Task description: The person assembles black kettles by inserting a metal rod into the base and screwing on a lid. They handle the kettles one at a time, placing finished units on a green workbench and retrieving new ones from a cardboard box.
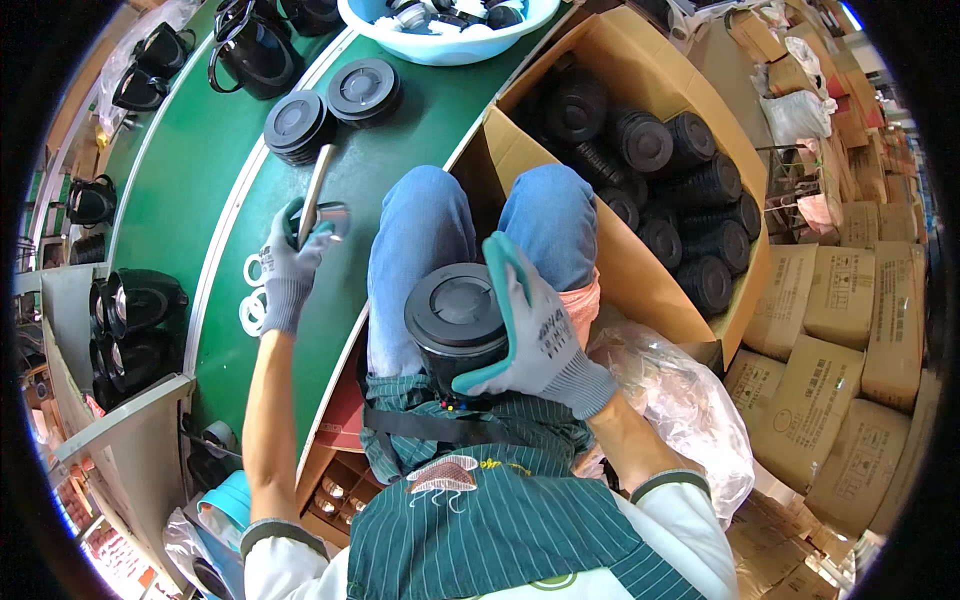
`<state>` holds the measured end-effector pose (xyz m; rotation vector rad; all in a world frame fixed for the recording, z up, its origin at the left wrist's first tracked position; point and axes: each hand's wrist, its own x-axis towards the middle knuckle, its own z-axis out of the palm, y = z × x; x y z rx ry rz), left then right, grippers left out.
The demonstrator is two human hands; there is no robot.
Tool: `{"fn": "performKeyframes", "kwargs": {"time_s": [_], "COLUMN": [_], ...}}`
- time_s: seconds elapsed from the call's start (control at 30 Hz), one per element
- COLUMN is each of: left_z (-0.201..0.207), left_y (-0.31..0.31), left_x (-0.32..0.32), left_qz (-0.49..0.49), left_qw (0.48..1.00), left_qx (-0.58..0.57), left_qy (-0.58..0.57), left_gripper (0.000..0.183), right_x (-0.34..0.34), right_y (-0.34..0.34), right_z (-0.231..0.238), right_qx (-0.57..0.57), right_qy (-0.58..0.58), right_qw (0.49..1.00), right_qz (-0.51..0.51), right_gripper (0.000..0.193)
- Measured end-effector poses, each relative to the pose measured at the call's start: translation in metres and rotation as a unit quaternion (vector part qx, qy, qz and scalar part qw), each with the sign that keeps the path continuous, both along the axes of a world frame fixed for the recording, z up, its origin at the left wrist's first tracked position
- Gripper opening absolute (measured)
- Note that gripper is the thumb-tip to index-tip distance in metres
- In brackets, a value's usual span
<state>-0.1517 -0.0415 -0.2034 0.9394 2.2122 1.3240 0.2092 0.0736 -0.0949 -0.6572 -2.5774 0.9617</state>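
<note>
A black round container [455,345] with a black disc-shaped lid [455,305] stands upright on my lap between my knees. My right hand [540,340], in a grey and teal glove, grips its right side, thumb near and fingers far. Over the green table, my gloved left hand [293,265] is closed round a tool with a pale wooden handle [317,185]. Beside that handle shows a blurred, shiny dark part, which I cannot make out clearly. White rings [252,314] lie on the table just left of my left wrist.
Two stacks of black lids [363,88] stand farther up the green table [240,370], near a light-blue basin [455,45] of small parts. Black jugs [255,60] line the left side. An open carton [735,330] of stacked black lids is at my right, with clear plastic [680,400] below it.
</note>
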Motion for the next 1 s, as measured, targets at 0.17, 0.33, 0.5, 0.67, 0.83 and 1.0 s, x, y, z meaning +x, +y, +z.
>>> {"fn": "performKeyframes", "kwargs": {"time_s": [0.17, 0.33, 0.5, 0.67, 0.83, 1.0], "left_z": [0.138, 0.189, 0.203, 0.18, 0.127, 0.102], "left_y": [0.025, 0.044, 0.038, 0.035, 0.06, 0.034], "left_x": [0.061, 0.1, 0.117, 0.098, 0.093, 0.085], "left_qz": [-0.388, -0.504, -0.486, -0.499, -0.335, -0.35], "left_qw": [0.922, 0.842, 0.845, 0.853, 0.9, 0.923], "left_qx": [0.0, -0.164, -0.186, -0.145, -0.07, -0.062], "left_qy": [0.014, 0.102, 0.127, 0.036, -0.269, -0.146], "left_gripper": [0.065, 0.062, 0.06, 0.057, 0.074, 0.055], "right_x": [0.006, 0.01, -0.009, -0.018, -0.017, -0.023], "right_y": [-0.01, -0.003, 0.034, 0.039, 0.027, 0.056], "right_z": [0.001, -0.017, -0.028, -0.011, 0.026, -0.029], "right_qx": [-0.112, -0.346, -0.46, -0.498, -0.38, -0.393], "right_qy": [0.079, 0.261, 0.286, 0.253, 0.292, 0.389], "right_qw": [0.99, 0.898, 0.841, 0.828, 0.863, 0.78], "right_qz": [-0.028, -0.075, -0.004, 0.042, 0.161, 0.292], "right_gripper": [0.157, 0.15, 0.062, 0.042, 0.038, 0.044]}}
